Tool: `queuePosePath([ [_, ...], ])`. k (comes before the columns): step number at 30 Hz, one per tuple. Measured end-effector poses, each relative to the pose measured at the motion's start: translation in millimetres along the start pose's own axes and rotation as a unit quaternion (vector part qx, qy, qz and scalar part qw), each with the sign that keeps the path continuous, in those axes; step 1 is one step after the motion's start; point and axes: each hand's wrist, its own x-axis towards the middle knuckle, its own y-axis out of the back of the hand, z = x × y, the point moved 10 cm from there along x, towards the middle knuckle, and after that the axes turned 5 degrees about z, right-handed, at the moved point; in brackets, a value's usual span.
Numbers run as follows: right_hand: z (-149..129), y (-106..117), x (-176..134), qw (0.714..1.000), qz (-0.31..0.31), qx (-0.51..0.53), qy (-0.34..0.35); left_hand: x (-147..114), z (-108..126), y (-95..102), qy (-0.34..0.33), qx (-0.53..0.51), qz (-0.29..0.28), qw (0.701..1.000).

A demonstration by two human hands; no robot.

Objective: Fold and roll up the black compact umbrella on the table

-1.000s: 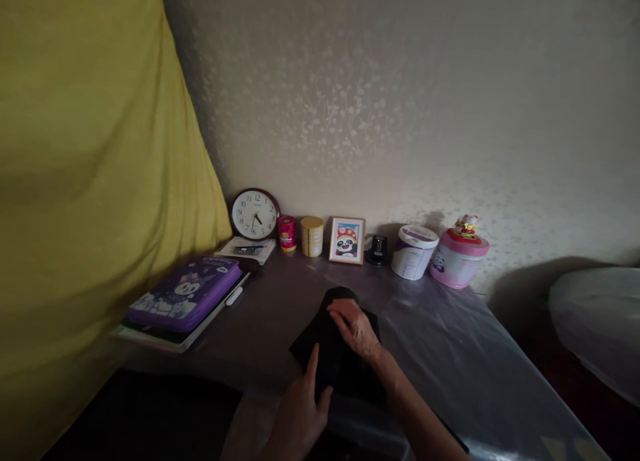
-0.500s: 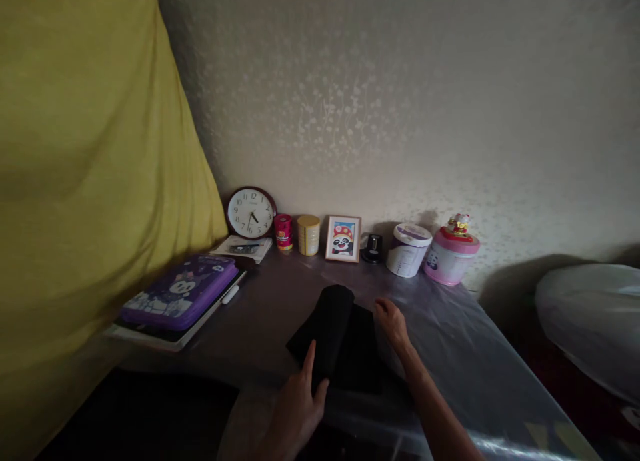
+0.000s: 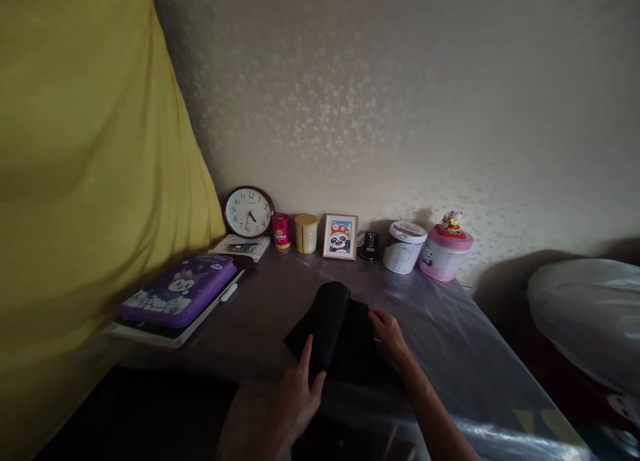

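Observation:
A black cloth [image 3: 327, 324] lies on the table before me, its left part folded over into a soft roll and its right part flat. My left hand [image 3: 297, 394] is at the near end of the roll, index finger along its left side and thumb at its lower right, gripping it between them. At the flat part's right edge, my right hand [image 3: 387, 331] pinches the cloth with fingers closed. The other fingers of my left hand are curled beneath and partly hidden.
Along the wall stand a clock [image 3: 249, 211], a pink can [image 3: 281, 231], a yellow-lidded can [image 3: 306, 234], a framed panda picture [image 3: 341, 237], a small black object [image 3: 370, 246] and two tubs [image 3: 405, 249]. A purple case [image 3: 181, 291] lies left, by a yellow curtain [image 3: 100, 147].
My right hand has moved slightly left and down, from beside the cloth onto its right edge, and has taken hold of it. My left hand stays at the roll.

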Motion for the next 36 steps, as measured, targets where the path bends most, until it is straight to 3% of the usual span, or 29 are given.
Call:
queuePosePath([
  [7, -10, -8, -10, 1.0, -0.024, 0.01, 0.001, -1, -1, -0.8, -0.005, -0.011, 0.005, 1.0],
  [16, -11, -7, -8, 0.999, 0.023, -0.034, 0.036, -3, 1, 0.9, 0.009, -0.026, -0.007, 1.0],
  [29, -7, -2, -10, 0.999, 0.035, -0.027, 0.032, 1, -13, -10.6, 0.052, -0.175, -0.049, 0.982],
  [36, -26, -3, -12, 0.999, 0.026, 0.016, 0.036, -2, -10, -5.0, 0.04, -0.141, -0.051, 0.988],
])
